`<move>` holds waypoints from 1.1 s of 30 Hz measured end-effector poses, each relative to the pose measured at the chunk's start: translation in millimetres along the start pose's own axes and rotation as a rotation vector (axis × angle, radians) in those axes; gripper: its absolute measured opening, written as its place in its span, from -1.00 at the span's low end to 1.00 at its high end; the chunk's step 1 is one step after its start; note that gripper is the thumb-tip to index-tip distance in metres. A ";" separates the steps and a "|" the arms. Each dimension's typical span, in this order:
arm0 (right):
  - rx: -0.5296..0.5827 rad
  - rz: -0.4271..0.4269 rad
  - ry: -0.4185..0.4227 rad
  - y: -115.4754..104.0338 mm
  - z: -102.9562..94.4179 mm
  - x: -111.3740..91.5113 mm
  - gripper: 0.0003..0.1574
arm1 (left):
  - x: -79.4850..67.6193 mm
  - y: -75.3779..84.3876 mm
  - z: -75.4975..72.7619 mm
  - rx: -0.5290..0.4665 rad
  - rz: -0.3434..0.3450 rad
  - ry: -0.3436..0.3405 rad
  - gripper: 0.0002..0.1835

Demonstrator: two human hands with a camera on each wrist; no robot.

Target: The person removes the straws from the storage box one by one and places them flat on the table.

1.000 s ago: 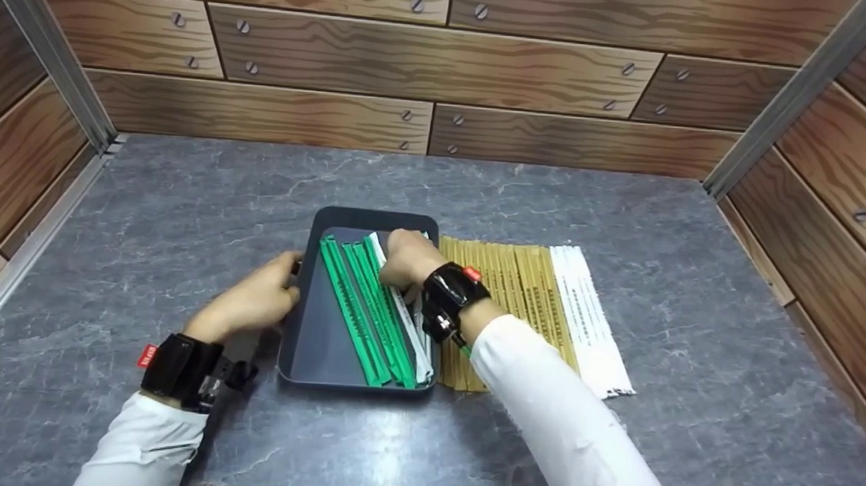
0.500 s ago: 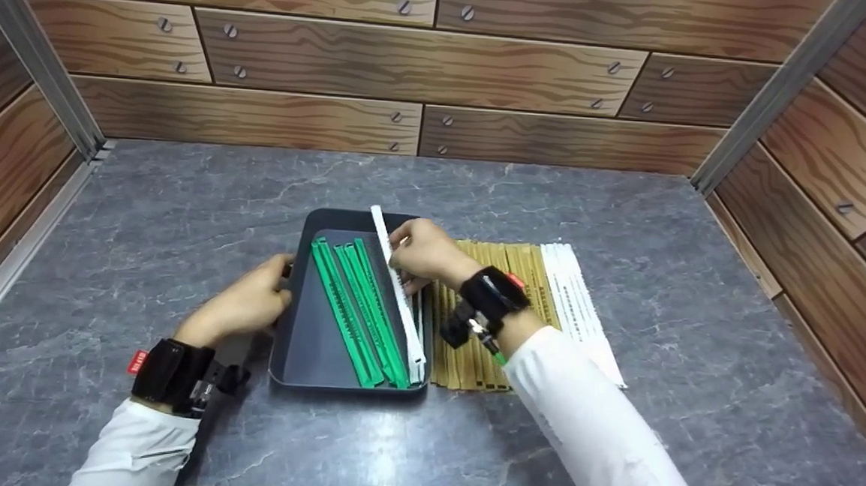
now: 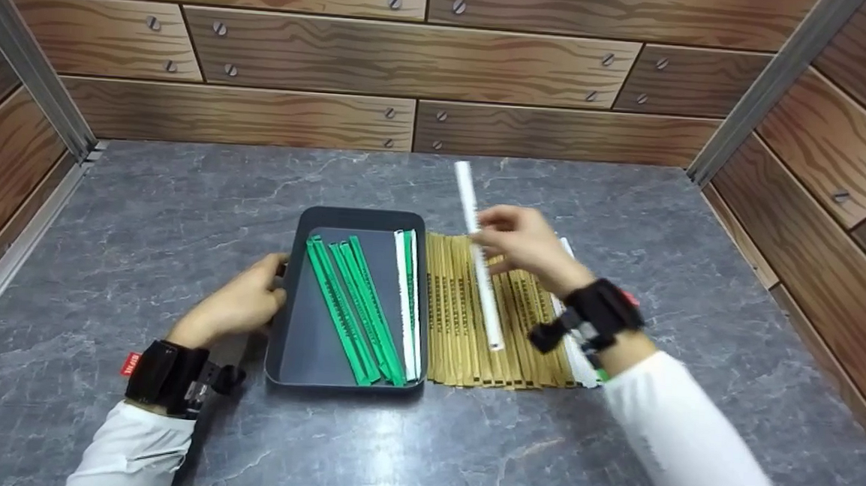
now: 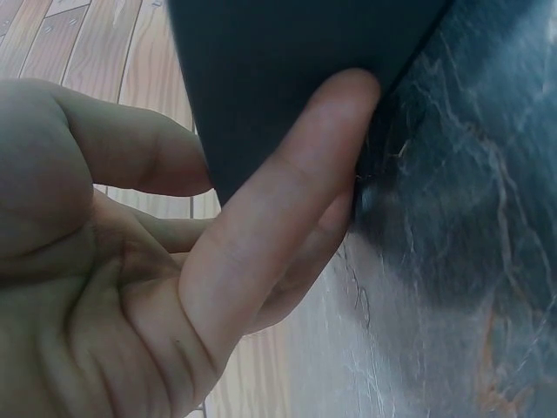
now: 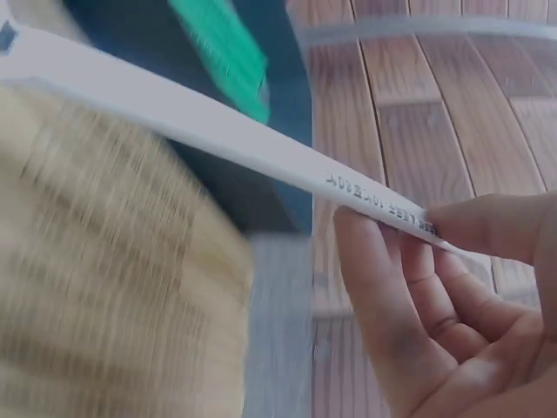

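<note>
My right hand (image 3: 529, 243) pinches a white paper-wrapped straw (image 3: 487, 299) near its middle, thumb on one side and fingers on the other. Raised and tilted, the straw overlaps the row of gold-wrapped straws (image 3: 444, 311) in the head view. Printed characters show on its wrapper in the right wrist view. My left hand (image 3: 237, 302) is at the left outer wall of a dark grey tray (image 3: 299, 347), with extended fingers (image 4: 287, 174) touching it. Inside the tray, several green straws (image 3: 346, 313) lie slanted. Along its right wall are white straws (image 3: 401, 301) with a green strip between them.
More white straws (image 3: 580, 361) lie at the right end of the gold row, partly hidden by my right wrist. The row sits right beside the tray on the grey marbled table (image 3: 465, 455). Wood-patterned panels (image 3: 339, 57) enclose the back and sides.
My right hand has lifted a white straw out of the tray and carried it right, over the gold row. The left hand has stayed at the tray's left wall.
</note>
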State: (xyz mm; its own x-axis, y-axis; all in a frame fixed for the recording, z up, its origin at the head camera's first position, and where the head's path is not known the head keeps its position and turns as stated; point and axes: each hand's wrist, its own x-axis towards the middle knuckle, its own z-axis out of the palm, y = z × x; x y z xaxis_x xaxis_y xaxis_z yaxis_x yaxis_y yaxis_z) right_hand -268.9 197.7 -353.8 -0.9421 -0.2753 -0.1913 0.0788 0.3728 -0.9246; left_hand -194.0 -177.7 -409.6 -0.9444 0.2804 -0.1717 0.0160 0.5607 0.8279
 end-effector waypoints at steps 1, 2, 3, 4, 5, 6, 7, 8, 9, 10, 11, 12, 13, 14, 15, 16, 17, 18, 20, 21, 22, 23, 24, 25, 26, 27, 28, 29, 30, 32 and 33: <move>-0.012 0.004 0.009 4.4 -9.1 -2.2 -0.48 | 0.0 0.2 -0.2 0.001 -0.001 0.001 -0.34; -0.027 0.011 0.017 8.8 -18.4 -4.5 -0.47 | -0.1 0.4 -0.4 0.005 -0.003 0.004 -0.34; -0.041 0.018 0.024 13.5 -27.4 -6.7 -0.45 | -0.3 0.7 -0.6 0.007 -0.004 0.005 -0.34; -0.056 0.027 0.028 18.1 -36.5 -9.0 -0.44 | -0.3 0.9 -0.8 0.009 -0.007 0.005 -0.34; -0.073 0.038 0.032 22.6 -45.2 -11.4 -0.43 | -0.3 1.1 -1.1 0.010 -0.008 0.004 -0.33; -0.084 0.050 0.035 26.9 -53.6 -13.9 -0.42 | -0.3 1.4 -1.3 0.012 -0.009 0.004 -0.33; -0.098 0.064 0.039 31.1 -61.6 -16.4 -0.42 | -0.3 1.6 -1.5 0.015 -0.010 0.003 -0.33; -0.111 0.080 0.040 35.0 -69.4 -18.6 -0.41 | -0.1 1.8 -1.6 0.016 -0.010 0.003 -0.33; -0.123 0.094 0.041 39.1 -76.7 -20.6 -0.40 | -0.2 2.2 -1.7 0.018 -0.010 0.002 -0.33; -0.138 0.109 0.040 43.0 -83.7 -22.5 -0.39 | 0.0 2.2 -1.9 0.020 -0.011 0.002 -0.33; -0.152 0.123 0.041 47.2 -90.4 -24.0 -0.37 | 0.0 2.3 -1.9 0.023 -0.011 0.002 -0.33; -0.164 0.135 0.041 51.8 -96.8 -25.3 -0.35 | 0.2 2.4 -1.9 0.024 -0.010 0.002 -0.33; -0.174 0.147 0.040 56.6 -102.8 -26.3 -0.34 | 0.3 2.3 -2.0 0.024 -0.009 0.002 -0.33; -0.181 0.158 0.041 61.6 -108.2 -27.2 -0.32 | 0.4 2.3 -1.9 0.023 -0.008 0.002 -0.33; -0.188 0.168 0.042 66.8 -113.2 -28.2 -0.31 | 0.4 2.2 -1.8 0.023 -0.006 0.002 -0.33; -0.194 0.178 0.044 72.0 -117.7 -29.0 -0.31 | 0.6 1.8 -1.8 0.022 -0.006 0.002 -0.32; -0.195 0.187 0.047 77.2 -121.7 -29.8 -0.30 | 0.8 1.4 -1.7 0.019 -0.005 0.001 -0.32; -0.194 0.195 0.053 82.3 -125.0 -30.6 -0.30 | 1.0 1.2 -1.5 0.015 -0.005 0.000 -0.32; -0.196 0.210 0.070 91.6 -130.0 -32.0 -0.31 | 1.2 0.4 -1.2 0.013 -0.006 -0.002 -0.32; -0.198 0.215 0.077 95.7 -131.6 -32.6 -0.32 | 1.3 0.0 -1.1 0.011 -0.005 -0.003 -0.32; -0.200 0.219 0.084 99.4 -132.8 -33.0 -0.33 | 1.4 -0.5 -1.0 0.009 -0.004 -0.003 -0.33; -0.206 0.221 0.091 102.7 -133.5 -33.4 -0.34 | 1.6 -0.9 -0.9 0.010 0.000 -0.003 -0.33; -0.216 0.222 0.094 105.5 -133.8 -33.7 -0.36 | 1.6 -1.3 -0.8 0.010 0.004 -0.002 -0.34; -0.228 0.222 0.095 108.0 -133.9 -33.9 -0.37 | 1.6 -1.7 -0.8 0.010 0.008 -0.002 -0.34; -0.241 0.220 0.094 110.0 -133.6 -34.1 -0.39 | 1.7 -2.1 -0.8 0.010 0.013 0.000 -0.35; -0.253 0.216 0.093 111.7 -133.2 -34.0 -0.41 | 1.7 -2.4 -0.8 0.011 0.017 0.001 -0.35; -0.265 0.211 0.094 113.0 -132.7 -34.0 -0.43 | 1.8 -2.7 -0.9 0.015 0.020 0.003 -0.36; -0.275 0.207 0.096 114.1 -132.0 -33.8 -0.44 | 1.8 -2.8 -0.9 0.014 0.021 0.004 -0.36; -0.283 0.203 0.097 114.7 -131.2 -33.6 -0.44 | 1.8 -2.9 -0.9 0.014 0.021 0.004 -0.35; -0.301 0.193 0.104 115.6 -129.8 -33.0 -0.47 | 1.7 -2.8 -1.1 0.021 0.021 0.007 -0.35; -0.312 0.188 0.110 115.8 -129.1 -32.8 -0.48 | 1.5 -2.4 -1.2 0.023 0.018 0.007 -0.35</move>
State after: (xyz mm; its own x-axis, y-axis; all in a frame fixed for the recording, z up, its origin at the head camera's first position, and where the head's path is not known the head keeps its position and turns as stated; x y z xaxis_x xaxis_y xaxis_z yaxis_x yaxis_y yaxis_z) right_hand -271.0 364.2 -412.0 -0.9513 -0.0860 -0.2961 0.1666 0.6645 -0.7284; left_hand -195.9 -179.6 -411.2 -0.9461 0.2857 -0.1528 0.0409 0.5732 0.8184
